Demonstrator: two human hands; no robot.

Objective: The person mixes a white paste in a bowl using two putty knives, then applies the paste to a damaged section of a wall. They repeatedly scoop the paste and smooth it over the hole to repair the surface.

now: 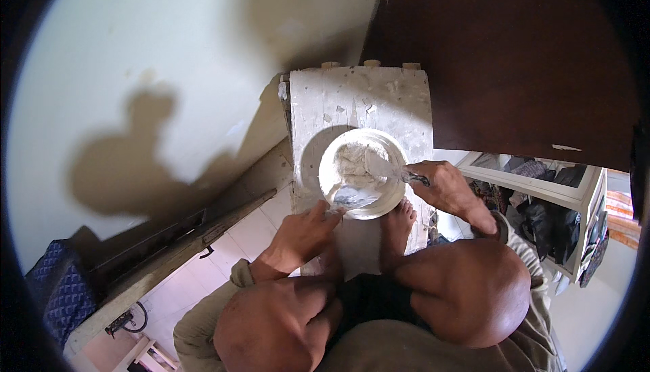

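Observation:
A white round bucket [398,199] with pale, powdery-looking paste [352,158] inside stands on a worn plank platform [399,101]. My right hand [443,186] grips a putty knife [414,177] by its dark handle, and the paste-smeared blade reaches into the bucket from the right. At the near left rim, my left hand [301,236] is closed on a flat grey scraper [355,197], its shiny face over the paste. The scraper's handle is hidden in my fingers. One bare foot [398,230] rests on the platform close against the bucket.
A pale wall [135,47] rises at the left, a dark brown panel [501,60] at the far right. A white cabinet [575,202] holding bags and cloth stands to the right. Tiled floor [250,233] lies lower left, beside a wooden ledge [196,250] and blue patterned cloth [61,291].

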